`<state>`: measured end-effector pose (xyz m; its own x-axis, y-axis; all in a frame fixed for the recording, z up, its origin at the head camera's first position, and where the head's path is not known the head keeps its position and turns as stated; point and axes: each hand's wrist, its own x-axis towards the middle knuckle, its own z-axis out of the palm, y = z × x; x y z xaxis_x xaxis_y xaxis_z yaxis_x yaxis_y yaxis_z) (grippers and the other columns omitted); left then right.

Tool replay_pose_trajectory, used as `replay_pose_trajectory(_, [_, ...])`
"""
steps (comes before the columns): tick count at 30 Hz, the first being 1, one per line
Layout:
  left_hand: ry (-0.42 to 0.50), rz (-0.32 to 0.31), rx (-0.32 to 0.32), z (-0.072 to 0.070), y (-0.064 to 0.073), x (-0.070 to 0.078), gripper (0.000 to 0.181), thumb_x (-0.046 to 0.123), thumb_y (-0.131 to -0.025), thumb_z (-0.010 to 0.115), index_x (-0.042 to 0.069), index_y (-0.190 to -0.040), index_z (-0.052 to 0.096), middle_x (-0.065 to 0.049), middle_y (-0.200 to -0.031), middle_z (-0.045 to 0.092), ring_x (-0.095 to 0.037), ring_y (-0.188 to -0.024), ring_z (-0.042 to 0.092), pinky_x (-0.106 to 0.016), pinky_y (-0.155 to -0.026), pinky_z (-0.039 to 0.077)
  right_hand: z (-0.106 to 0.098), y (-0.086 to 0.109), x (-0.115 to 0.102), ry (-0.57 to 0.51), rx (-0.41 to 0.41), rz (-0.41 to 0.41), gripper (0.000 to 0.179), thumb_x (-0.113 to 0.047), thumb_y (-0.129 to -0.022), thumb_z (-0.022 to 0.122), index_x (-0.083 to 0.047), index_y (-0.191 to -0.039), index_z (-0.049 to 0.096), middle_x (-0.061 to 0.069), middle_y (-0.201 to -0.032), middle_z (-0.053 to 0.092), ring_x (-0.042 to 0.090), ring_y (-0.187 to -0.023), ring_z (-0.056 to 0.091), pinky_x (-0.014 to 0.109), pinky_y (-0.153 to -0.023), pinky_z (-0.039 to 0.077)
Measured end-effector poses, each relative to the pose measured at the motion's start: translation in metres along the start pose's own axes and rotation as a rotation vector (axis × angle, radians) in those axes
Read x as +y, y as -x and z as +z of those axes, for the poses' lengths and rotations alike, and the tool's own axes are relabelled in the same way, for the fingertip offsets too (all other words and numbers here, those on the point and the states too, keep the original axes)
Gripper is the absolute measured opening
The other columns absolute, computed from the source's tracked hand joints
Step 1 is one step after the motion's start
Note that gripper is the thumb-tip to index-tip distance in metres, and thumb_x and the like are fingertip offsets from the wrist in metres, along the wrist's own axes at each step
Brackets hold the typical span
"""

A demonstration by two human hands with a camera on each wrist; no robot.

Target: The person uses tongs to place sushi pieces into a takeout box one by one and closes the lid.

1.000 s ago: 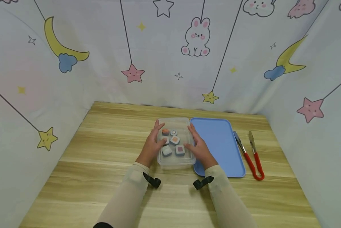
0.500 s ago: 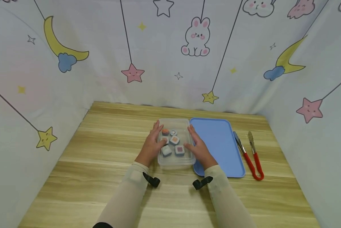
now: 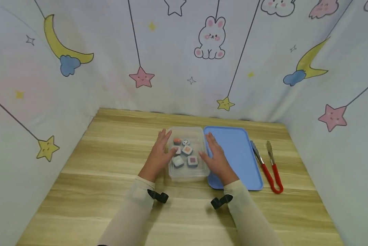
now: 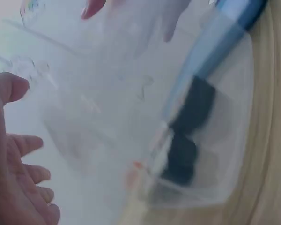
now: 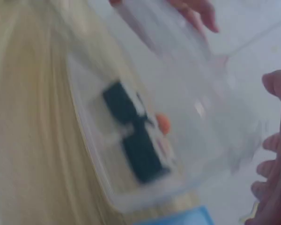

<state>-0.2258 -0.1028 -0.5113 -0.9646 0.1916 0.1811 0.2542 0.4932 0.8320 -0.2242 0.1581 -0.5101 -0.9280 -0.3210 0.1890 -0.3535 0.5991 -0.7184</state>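
Note:
A clear plastic box stands on the wooden table, left of a blue tray. Inside lie several sushi pieces, some white with orange or dark red centres. My left hand is at the box's left side, fingers extended, its thumb over the near-left pieces. On the opposite side is my right hand, fingers spread over the tray's edge. Both wrist views show a gap between hand and box wall. Through the wall the dark sides of two sushi pieces appear blurred.
Metal tongs with red handles lie spread to the right of the tray. A printed white curtain hangs behind the table and along both sides.
Both hands have moved outward from the box's sides, the left one further. The box and its contents keep their place; the head view has shifted slightly.

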Motion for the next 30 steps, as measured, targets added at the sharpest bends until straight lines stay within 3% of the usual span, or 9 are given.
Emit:
replay_pose_trajectory(2, [-0.059, 0.050, -0.020, -0.002, 0.006, 0.015, 0.075, 0.033, -0.101, 0.065, 0.011, -0.164, 0.031, -0.014, -0.173, 0.008, -0.033, -0.160, -0.001, -0.067, -0.122, 0.016, 0.002, 0.005, -0.012, 0.079, -0.001, -0.048, 0.078, -0.035, -0.105, 0.059, -0.007, -0.166, 0.020, 0.012, -0.174, 0.009, 0.035, -0.159, 0.008, 0.071, -0.121, 0.006])
replay_pose_trajectory(6, [-0.293, 0.137, -0.085, 0.010, 0.015, 0.029, 0.081, 0.036, -0.100, 0.063, 0.000, -0.162, 0.028, -0.025, -0.171, 0.008, -0.042, -0.158, 0.002, -0.065, -0.123, 0.016, 0.013, 0.015, -0.029, 0.342, -0.029, -0.094, 0.078, -0.050, -0.107, 0.050, -0.006, -0.166, 0.023, 0.016, -0.173, 0.012, 0.034, -0.159, 0.009, 0.073, -0.119, 0.011])
replay_pose_trajectory(10, [-0.451, 0.109, -0.093, 0.023, 0.021, 0.028, 0.081, 0.036, -0.101, 0.062, -0.002, -0.163, 0.025, -0.026, -0.170, 0.011, -0.042, -0.158, 0.005, -0.062, -0.123, 0.018, 0.024, 0.020, -0.034, 0.488, -0.011, -0.050, 0.073, -0.051, -0.107, 0.048, -0.007, -0.163, 0.031, 0.019, -0.170, 0.019, 0.032, -0.159, 0.013, 0.070, -0.120, 0.016])
replay_pose_trajectory(15, [-0.500, 0.089, -0.071, 0.025, 0.026, 0.024, 0.078, 0.041, -0.101, 0.061, 0.000, -0.161, 0.032, -0.023, -0.170, 0.016, -0.037, -0.158, 0.006, -0.060, -0.124, 0.018, 0.030, 0.021, -0.039, 0.517, 0.019, -0.045, 0.067, -0.049, -0.106, 0.053, -0.010, -0.159, 0.042, 0.020, -0.167, 0.028, 0.033, -0.158, 0.017, 0.069, -0.120, 0.018])
replay_pose_trajectory(23, [-0.483, 0.106, -0.048, 0.022, 0.022, 0.020, 0.078, 0.047, -0.098, 0.060, 0.000, -0.157, 0.042, -0.020, -0.169, 0.024, -0.041, -0.158, 0.011, -0.065, -0.122, 0.021, 0.033, 0.014, -0.037, 0.517, -0.001, -0.033, 0.066, -0.052, -0.106, 0.051, -0.014, -0.159, 0.044, 0.016, -0.169, 0.028, 0.032, -0.159, 0.014, 0.069, -0.120, 0.019])
replay_pose_trajectory(27, [-0.458, 0.086, -0.071, 0.022, 0.022, 0.015, 0.082, 0.052, -0.098, 0.060, 0.008, -0.162, 0.035, -0.020, -0.170, 0.019, -0.043, -0.157, 0.006, -0.065, -0.123, 0.017, 0.027, 0.014, -0.034, 0.425, -0.037, -0.043, 0.068, -0.048, -0.105, 0.055, -0.013, -0.161, 0.039, 0.016, -0.170, 0.024, 0.035, -0.158, 0.014, 0.072, -0.119, 0.019])
replay_pose_trajectory(30, [-0.469, 0.085, -0.098, 0.009, 0.025, 0.014, 0.087, 0.056, -0.096, 0.062, 0.015, -0.166, 0.028, -0.023, -0.171, 0.011, -0.045, -0.157, 0.002, -0.066, -0.123, 0.013, 0.007, 0.017, -0.032, 0.333, -0.055, -0.058, 0.072, -0.048, -0.105, 0.055, -0.011, -0.164, 0.032, 0.018, -0.171, 0.019, 0.040, -0.157, 0.013, 0.072, -0.119, 0.017])
